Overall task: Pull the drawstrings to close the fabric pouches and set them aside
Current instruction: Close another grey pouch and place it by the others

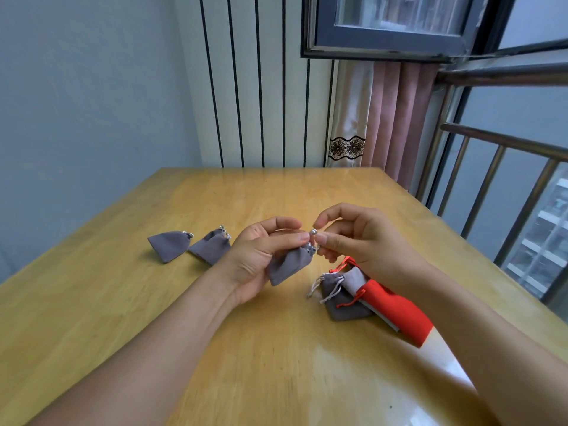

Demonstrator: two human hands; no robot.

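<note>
Wooden table (pixel 276 348), frame centre: left hand (pixel 261 256) grips grey pouch (pixel 287 265); right hand (pixel 353 238) pinches its drawstring bead (pixel 313 232).

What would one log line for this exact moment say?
left hand: holds grey pouch | right hand: pinches drawstring bead | set aside: two closed grey pouches | waiting: pile beside red pouch

Five grey pouches (pixel 287 267) (one partly hidden), one red pouch (pixel 396 309), and two hands (pixel 261 256).
</note>
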